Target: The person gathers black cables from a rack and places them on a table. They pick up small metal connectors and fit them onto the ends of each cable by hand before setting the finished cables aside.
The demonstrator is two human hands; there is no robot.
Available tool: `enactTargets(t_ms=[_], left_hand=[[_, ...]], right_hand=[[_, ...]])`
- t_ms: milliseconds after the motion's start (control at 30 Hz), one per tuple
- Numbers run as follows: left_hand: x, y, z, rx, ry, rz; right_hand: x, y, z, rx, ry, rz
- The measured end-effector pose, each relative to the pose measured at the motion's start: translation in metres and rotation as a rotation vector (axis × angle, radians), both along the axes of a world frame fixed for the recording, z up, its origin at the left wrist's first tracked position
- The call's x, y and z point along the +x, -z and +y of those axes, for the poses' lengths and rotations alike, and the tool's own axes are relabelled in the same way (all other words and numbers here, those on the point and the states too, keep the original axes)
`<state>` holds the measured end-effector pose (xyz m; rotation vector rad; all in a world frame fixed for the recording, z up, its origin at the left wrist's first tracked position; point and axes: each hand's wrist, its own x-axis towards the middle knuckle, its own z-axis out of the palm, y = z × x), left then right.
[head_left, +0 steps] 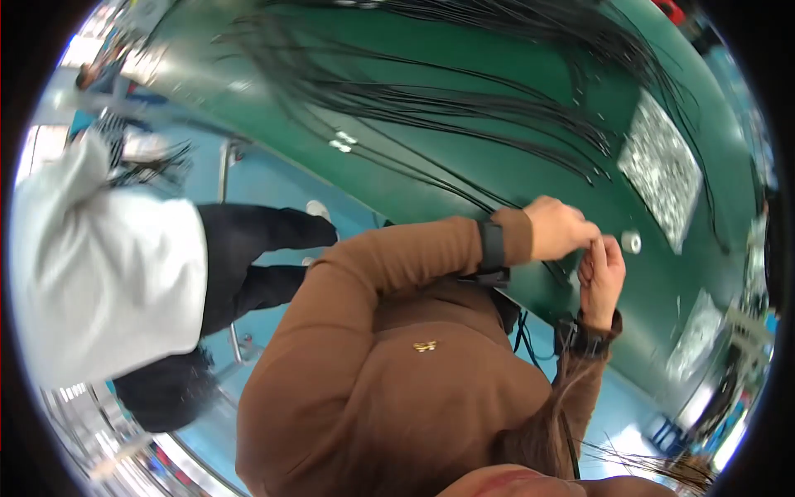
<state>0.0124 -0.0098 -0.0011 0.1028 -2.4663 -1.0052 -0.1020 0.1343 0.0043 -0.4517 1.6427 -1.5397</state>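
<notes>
we brought our left hand (556,228) and right hand (602,277) together over the green desk (513,74), fingers pinched, seemingly on a thin black cable (464,192) end; the hold was too small to tell. a small white roll (631,241) sat just beside them.

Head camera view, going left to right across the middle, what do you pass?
Co-worker's white top → their black trousers → brown sleeve → black wristband → left hand → right hand → small white roll → tray of small metal parts.
</notes>
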Motion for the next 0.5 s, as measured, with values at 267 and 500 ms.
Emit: enactTargets(t_ms=[267, 500], left_hand=[[-0.003, 0.008, 0.001, 0.082, -0.055, 0.073], [-0.008, 0.010, 0.007, 0.265, -0.008, 0.015]], right_hand=[[-0.005, -0.002, 0.002, -0.125, 0.127, -0.490], [-0.009, 0.007, 0.017, -0.177, 0.102, -0.451]])
